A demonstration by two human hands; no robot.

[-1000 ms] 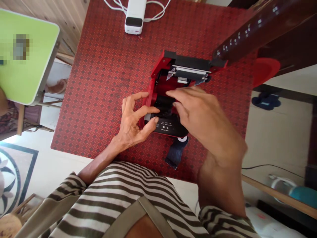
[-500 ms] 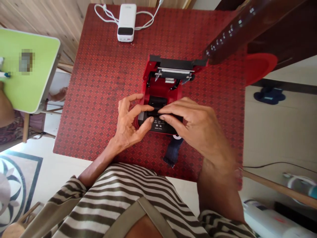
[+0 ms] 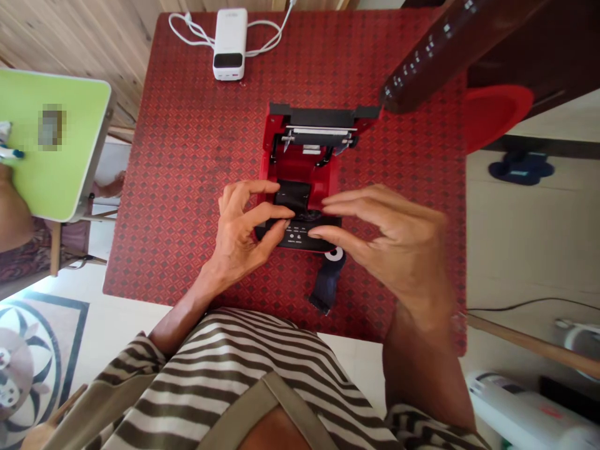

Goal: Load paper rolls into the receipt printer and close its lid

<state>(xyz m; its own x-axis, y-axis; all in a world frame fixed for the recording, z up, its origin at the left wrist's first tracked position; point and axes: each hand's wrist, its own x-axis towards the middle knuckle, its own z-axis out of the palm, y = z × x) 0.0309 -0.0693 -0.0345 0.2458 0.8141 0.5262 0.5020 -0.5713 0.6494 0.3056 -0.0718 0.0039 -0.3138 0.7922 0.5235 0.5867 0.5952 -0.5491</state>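
Note:
A red printer (image 3: 330, 181) with a black front panel (image 3: 307, 234) stands on the table, its lid (image 3: 319, 119) raised. Inside, a shiny black strip (image 3: 293, 197) lies across the bay towards the front edge. The thumb and forefinger of my left hand (image 3: 244, 222) are pinched together at the near end of the strip, just above the panel. My right hand (image 3: 389, 231) hovers over the printer's right side with thumb and fingers apart, holding nothing. A dark blue strip coming off a small roll with a white core (image 3: 334, 254) lies just in front of the printer.
The table (image 3: 197, 137) has a red patterned cover. A white power bank (image 3: 229, 47) with a white cable is at its back left. A dark brown, shiny tube-like object (image 3: 422, 69) slants in at back right. Beside a green table (image 3: 84, 144) at left, another person's arm (image 3: 9, 200) shows.
My right hand has drawn back to the right from the black strip, its fingers spreading. My left thumb and forefinger have closed together. The view has shifted slightly.

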